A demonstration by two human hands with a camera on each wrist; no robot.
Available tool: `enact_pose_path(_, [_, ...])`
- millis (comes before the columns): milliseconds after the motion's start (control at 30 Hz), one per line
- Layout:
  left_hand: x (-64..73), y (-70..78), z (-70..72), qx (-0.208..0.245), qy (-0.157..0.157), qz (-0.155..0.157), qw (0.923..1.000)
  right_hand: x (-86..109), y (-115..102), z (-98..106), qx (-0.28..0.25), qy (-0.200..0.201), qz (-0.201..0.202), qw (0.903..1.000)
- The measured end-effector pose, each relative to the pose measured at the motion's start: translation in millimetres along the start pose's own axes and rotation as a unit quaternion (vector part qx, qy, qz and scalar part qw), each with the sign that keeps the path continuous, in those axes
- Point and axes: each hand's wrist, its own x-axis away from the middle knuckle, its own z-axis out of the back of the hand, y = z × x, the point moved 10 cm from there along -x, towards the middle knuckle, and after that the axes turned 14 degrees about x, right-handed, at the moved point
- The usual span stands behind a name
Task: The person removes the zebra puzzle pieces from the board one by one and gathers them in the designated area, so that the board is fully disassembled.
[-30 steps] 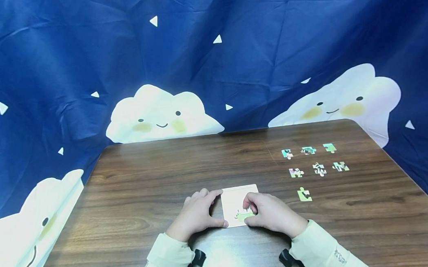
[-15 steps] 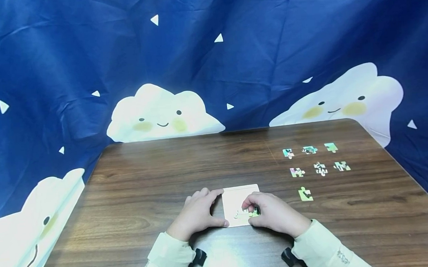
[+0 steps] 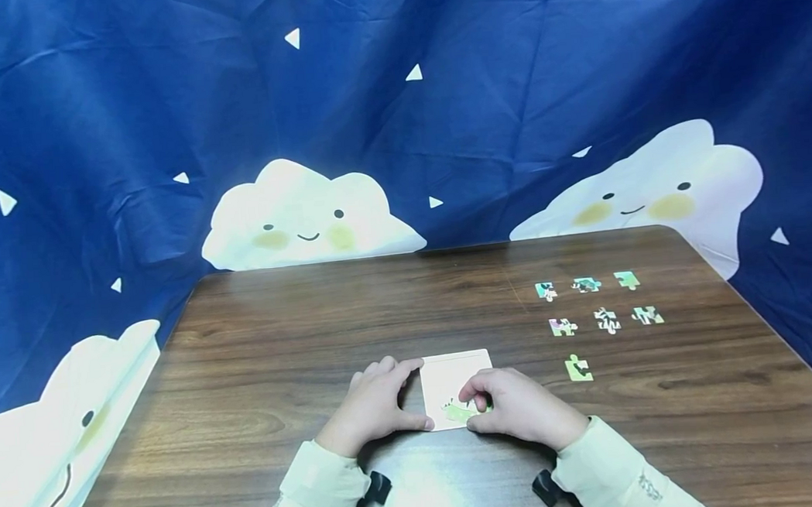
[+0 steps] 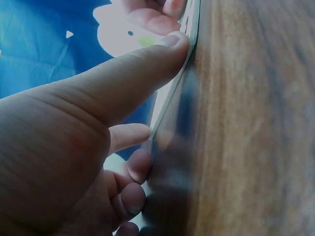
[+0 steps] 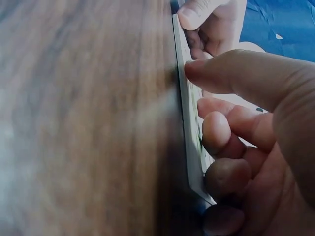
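Observation:
A small white puzzle tray (image 3: 448, 369) lies flat on the wooden table. Green jigsaw pieces sit along its near side, around a green puzzle piece (image 3: 458, 412). My left hand (image 3: 376, 405) steadies the tray's left side, its straight index finger at the far corner and its thumb over the near corner. Over the tray's near right part, my right hand (image 3: 516, 403) has its thumb and curled fingers about the puzzle piece and partly hides it. In the right wrist view the right thumb (image 5: 221, 73) is at the tray's near rim, fingertips against its face.
Several loose jigsaw pieces lie in rows at the right of the table, among them a black-and-white piece (image 3: 607, 320) and a light green piece (image 3: 578, 368). A blue curtain (image 3: 397, 114) with clouds hangs behind the table.
The right hand shifts slightly right and back along the near edge, its fingers moving over the green pieces; more green shows now than half a second ago. The left hand stays put.

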Motion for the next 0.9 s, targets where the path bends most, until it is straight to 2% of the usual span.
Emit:
enact_pose_path(600, [-1.5, -0.9, -1.0, -0.005, 0.0, 0.0, 1.0, 0.0, 4.7, -1.9, -0.004, -0.004, -0.027, 0.9996])
enact_pose_path(900, [-0.4, -0.5, -0.6, 0.003, -0.002, 0.002, 1.0, 0.5, -1.0, -3.7, 0.023, 0.006, -0.023, 0.9995])
